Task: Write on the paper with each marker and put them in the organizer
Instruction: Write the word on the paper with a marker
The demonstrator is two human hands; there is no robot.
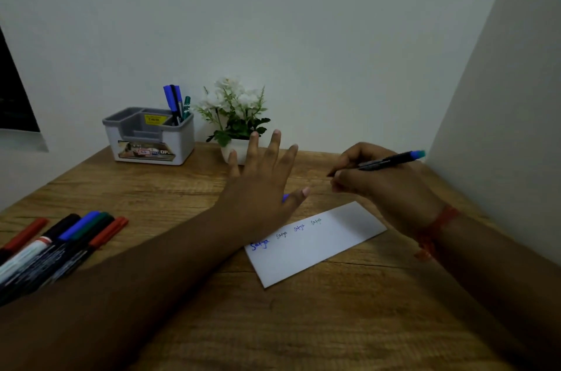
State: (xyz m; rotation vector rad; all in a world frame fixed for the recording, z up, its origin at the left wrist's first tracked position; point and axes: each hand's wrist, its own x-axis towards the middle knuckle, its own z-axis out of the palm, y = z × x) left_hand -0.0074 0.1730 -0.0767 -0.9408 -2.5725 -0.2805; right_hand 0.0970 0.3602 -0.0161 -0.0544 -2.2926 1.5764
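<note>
- The marker in play is a slim, light, stiff pen with a smooth dark barrel and a blue end. Judged from its shape, it is best taken low on the barrel near the tip, as for writing.
- The right hand holds it just so, above the desk past the far end of the paper, fingers curled round the barrel.
- The left hand hovers over the paper's near-left end, fingers spread straight. A small blue piece, perhaps a cap, shows under the thumb; whether it is held cannot be told.
- The paper is thin and would likely slide unless pinned. It carries four written words.
- The organizer stands far left holding a few markers; more markers lie loose at the near left.
</note>
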